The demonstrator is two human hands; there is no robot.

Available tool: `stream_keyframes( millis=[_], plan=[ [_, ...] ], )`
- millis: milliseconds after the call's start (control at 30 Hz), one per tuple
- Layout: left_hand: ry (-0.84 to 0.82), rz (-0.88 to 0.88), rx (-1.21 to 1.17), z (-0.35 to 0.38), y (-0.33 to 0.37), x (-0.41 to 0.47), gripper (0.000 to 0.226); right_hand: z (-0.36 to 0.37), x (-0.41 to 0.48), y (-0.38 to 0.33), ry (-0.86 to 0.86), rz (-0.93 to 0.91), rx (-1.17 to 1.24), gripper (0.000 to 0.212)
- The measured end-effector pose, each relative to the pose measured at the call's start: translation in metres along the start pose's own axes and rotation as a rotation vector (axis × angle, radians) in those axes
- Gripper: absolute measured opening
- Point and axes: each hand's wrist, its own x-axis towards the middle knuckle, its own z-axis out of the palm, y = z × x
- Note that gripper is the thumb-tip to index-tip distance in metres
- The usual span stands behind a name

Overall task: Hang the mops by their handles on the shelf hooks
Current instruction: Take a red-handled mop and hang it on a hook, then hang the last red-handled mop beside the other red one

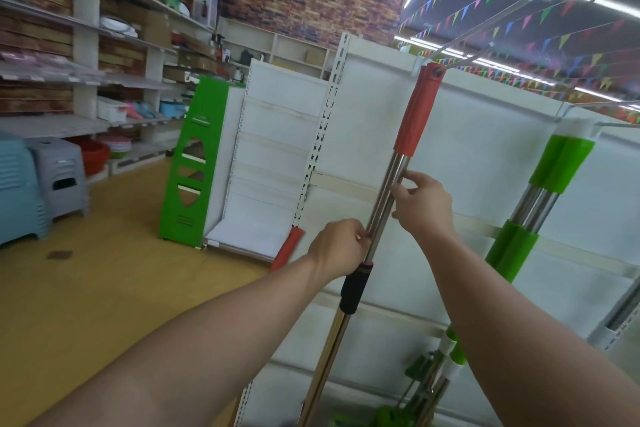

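The left hand [337,248] is clenched on the red-handled mop [384,204]'s pole; the right hand [422,206], at one o'clock of it, holds the pole loosely. The handle top sits at the hook [460,62]. Letting go early could drop it if the loop isn't seated.

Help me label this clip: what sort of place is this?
Probably a household-goods shop: white display shelving with hooks, wall shelves stocked with plastic basins and boxes, stacked plastic stools, and bunting overhead.
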Motion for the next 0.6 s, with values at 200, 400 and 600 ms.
stream_keyframes(
  millis=[200,400,600],
  plan=[
    [-0.030,-0.159,-0.020,0.019,-0.055,-0.061,0.032,0.005,-0.050,0.050,-0.141,0.100,-0.057,0.016],
    [0.007,-0.315,-0.004,0.020,-0.093,-0.125,0.032,0.023,-0.100,0.083,-0.258,0.191,0.005,0.016],
    [0.072,-0.443,-0.027,0.007,-0.119,-0.164,0.025,0.053,-0.146,0.085,-0.385,0.213,0.081,0.015]
  ],
)
